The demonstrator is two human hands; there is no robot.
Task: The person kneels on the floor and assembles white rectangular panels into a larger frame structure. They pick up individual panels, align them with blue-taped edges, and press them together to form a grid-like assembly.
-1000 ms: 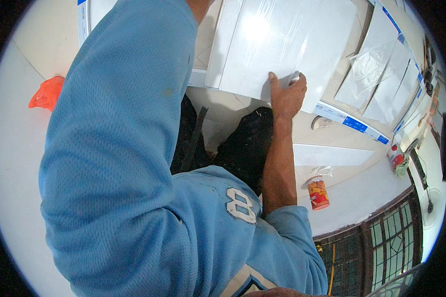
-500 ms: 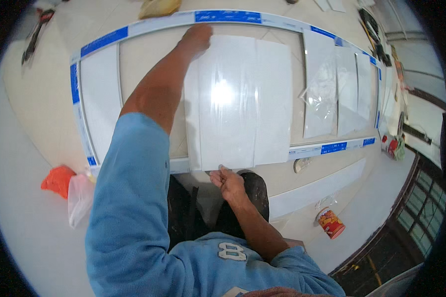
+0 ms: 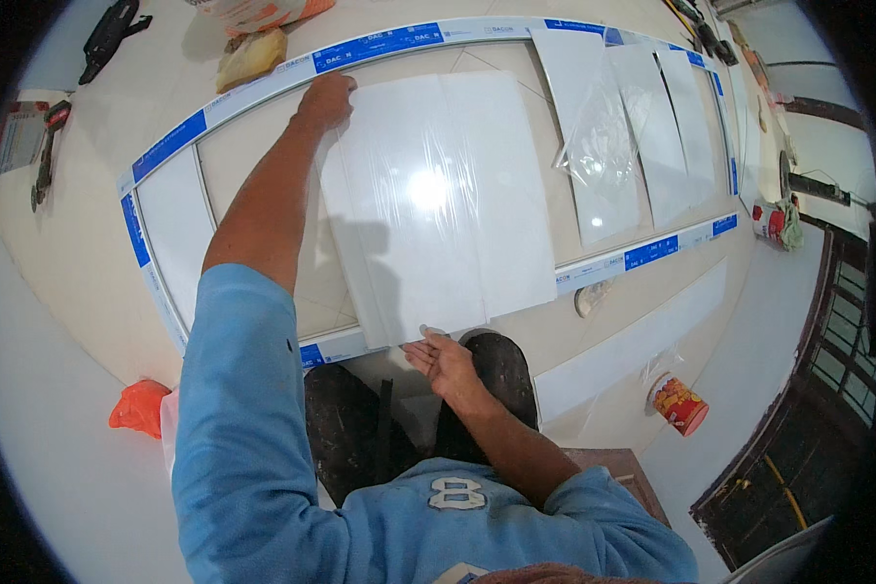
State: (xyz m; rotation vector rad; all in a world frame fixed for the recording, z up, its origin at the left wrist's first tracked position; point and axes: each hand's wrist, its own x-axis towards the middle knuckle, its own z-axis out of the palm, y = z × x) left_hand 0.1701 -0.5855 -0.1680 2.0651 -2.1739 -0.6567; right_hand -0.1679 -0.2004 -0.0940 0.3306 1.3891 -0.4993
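Observation:
A wide white panel (image 3: 496, 214), glossy and streaked as if under clear film, lies across the middle of a long white frame (image 3: 292, 76) with blue-marked protective strips. At the panel's far left corner, my left hand (image 3: 326, 100) is closed on its edge; the fingertips are partly hidden. My right hand (image 3: 445, 365) is at the near edge, thumb on top and fingers below, just in front of my knees. Other white panels (image 3: 558, 117) lie loosely in the frame's right part, with crumpled clear film (image 3: 599, 146) over them. Another white panel (image 3: 172, 200) fills the frame's left end.
A long white strip (image 3: 633, 341) lies on the floor at right, near a red-orange can (image 3: 678, 404). A tape roll (image 3: 586, 300) sits by the frame's near rail. Left are a red plastic bag (image 3: 138, 409) and a red-handled tool (image 3: 49, 156). A yellowish bundle (image 3: 251, 60) lies beyond the far rail.
The view has turned slightly, so the frame and panels appear tilted and shifted left. Both hands stay at the panel's edges, with little visible movement relative to the frame.

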